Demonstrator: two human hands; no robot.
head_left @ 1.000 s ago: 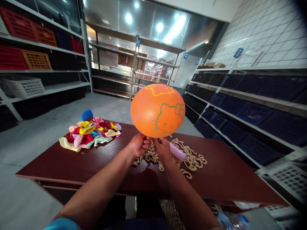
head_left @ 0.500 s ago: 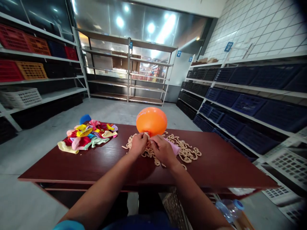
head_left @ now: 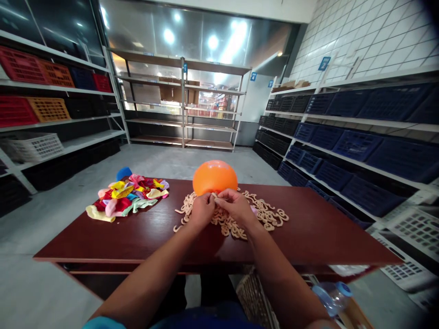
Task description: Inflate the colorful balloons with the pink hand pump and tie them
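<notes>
Center of frame: one left hand (head_left: 203, 210), one right hand (head_left: 237, 208), one orange balloon (head_left: 215, 177). Beige curls (head_left: 236, 230) just below: many, too tangled to count. Left of center: one heap of limp balloons (head_left: 120, 189), pieces overlapping, uncountable. Lower half: one table (head_left: 315, 228). Bottom: one woven basket (head_left: 254, 297). Lower right: one bottle (head_left: 332, 297). Upper right half: four blue signs (head_left: 323, 63).

Storeroom: metal shelving racks (head_left: 183, 103), plastic crates (head_left: 356, 146), numbered blue signs (head_left: 323, 63)
</notes>
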